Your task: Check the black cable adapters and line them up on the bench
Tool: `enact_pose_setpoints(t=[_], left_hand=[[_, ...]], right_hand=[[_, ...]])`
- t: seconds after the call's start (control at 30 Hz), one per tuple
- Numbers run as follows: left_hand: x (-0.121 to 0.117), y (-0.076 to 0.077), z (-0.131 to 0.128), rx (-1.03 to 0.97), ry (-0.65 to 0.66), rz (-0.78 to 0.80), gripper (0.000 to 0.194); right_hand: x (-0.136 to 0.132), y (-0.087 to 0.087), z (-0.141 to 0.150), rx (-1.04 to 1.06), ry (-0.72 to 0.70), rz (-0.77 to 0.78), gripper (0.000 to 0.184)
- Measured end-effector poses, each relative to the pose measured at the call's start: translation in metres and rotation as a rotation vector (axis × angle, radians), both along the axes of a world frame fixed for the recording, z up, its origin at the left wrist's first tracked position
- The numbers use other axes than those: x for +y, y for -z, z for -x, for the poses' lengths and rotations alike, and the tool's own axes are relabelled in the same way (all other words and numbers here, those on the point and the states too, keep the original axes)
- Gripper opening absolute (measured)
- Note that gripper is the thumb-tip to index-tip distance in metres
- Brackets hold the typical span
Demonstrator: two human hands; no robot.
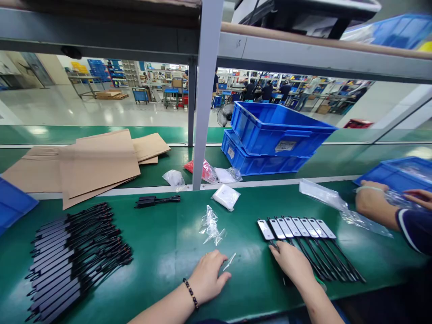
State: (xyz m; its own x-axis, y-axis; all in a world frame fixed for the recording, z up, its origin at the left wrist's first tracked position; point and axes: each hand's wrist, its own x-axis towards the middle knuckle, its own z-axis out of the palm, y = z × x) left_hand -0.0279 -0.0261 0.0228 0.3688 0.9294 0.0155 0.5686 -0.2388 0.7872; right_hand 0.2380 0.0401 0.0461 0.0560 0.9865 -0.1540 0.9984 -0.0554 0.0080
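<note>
And there was the right hand [294,262], down at the near side of a neat slanting row of eight flat, silver-faced black devices with long black stems [300,227], its fingertips at the leftmost stem; whether they pinched it, I couldn't tell! Over to the left hand [208,275]: thumb and forefinger spread, a thin, whitish plastic strip [230,261] lying just by the fingertips.

The tally, then: the eight stood lined up, silver faces showing, while a far bigger bank of flat black rectangular pieces with black cables [56,270] filled the left. A small black cabled bundle [146,201] lay apart, farther off. Which batch was finished and which was left, the view didn't settle.

And the room? Plenty of bare green surface [155,252] between left hand and bank, but crumpled clear plastic film [211,223] sat just beyond that hand. The right side was tighter: the surface's near edge ran close by the stem ends, with a co-worker's hand [371,198] at the far right.
</note>
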Motion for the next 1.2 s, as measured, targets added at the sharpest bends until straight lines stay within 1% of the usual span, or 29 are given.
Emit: enact_pose_setpoints(t=[0.07, 0.13, 0.2, 0.23, 0.3, 0.33, 0.43, 0.5, 0.57, 0.63, 0.77, 0.87, 0.97, 1.03, 1.13, 1.2], left_hand=[[-0.002, 0.002, -0.006, 0.156, 0.023, -0.074, 0.026], [-0.003, 0.004, -0.012, 0.289, 0.032, -0.134, 0.019], [-0.003, 0.008, -0.018, 0.396, 0.048, -0.184, 0.012], [-0.002, 0.008, -0.019, 0.429, 0.054, -0.200, 0.012], [0.002, 0.008, -0.017, 0.444, 0.041, -0.220, 0.014], [0.005, 0.006, -0.014, 0.434, 0.011, -0.228, 0.014], [0.024, -0.005, 0.002, 0.432, -0.148, -0.259, 0.016], [0.040, -0.011, 0.014, 0.522, -0.227, -0.276, 0.019], [0.054, -0.014, 0.022, 0.628, -0.228, -0.281, 0.024], [0.062, -0.013, 0.025, 0.687, -0.189, -0.283, 0.030], [0.063, -0.010, 0.026, 0.707, -0.167, -0.291, 0.037], [0.061, -0.015, 0.035, 0.664, -0.213, -0.300, 0.044], [0.061, -0.025, 0.061, 0.512, -0.350, -0.345, 0.048], [0.064, -0.032, 0.087, 0.472, -0.498, -0.363, 0.041], [0.070, -0.038, 0.134, 0.567, -0.774, -0.288, 0.032], [0.075, -0.039, 0.166, 0.632, -0.913, -0.210, 0.034]], right_hand=[[0.002, 0.003, -0.008, -0.018, 0.086, 0.009, 0.035], [0.001, 0.002, -0.012, -0.016, 0.138, 0.008, 0.037], [-0.001, 0.000, -0.010, -0.003, 0.145, -0.013, 0.040], [-0.003, -0.001, -0.008, 0.007, 0.136, -0.033, 0.040], [-0.007, -0.004, -0.002, 0.029, 0.101, -0.088, 0.041], [-0.009, -0.005, 0.002, 0.040, 0.079, -0.116, 0.041], [-0.017, -0.005, 0.013, 0.082, -0.002, -0.179, 0.037], [-0.023, -0.002, 0.022, 0.115, -0.061, -0.211, 0.035], [-0.028, 0.001, 0.032, 0.145, -0.133, -0.252, 0.034], [-0.032, 0.005, 0.044, 0.174, -0.203, -0.291, 0.034], [-0.037, 0.007, 0.065, 0.225, -0.268, -0.290, 0.032], [-0.038, 0.008, 0.074, 0.256, -0.276, -0.254, 0.031], [-0.038, 0.008, 0.074, 0.284, -0.267, -0.214, 0.032], [-0.038, 0.009, 0.072, 0.296, -0.259, -0.183, 0.033], [-0.037, 0.008, 0.068, 0.317, -0.243, -0.140, 0.035], [-0.036, 0.007, 0.067, 0.350, -0.236, -0.112, 0.036]])
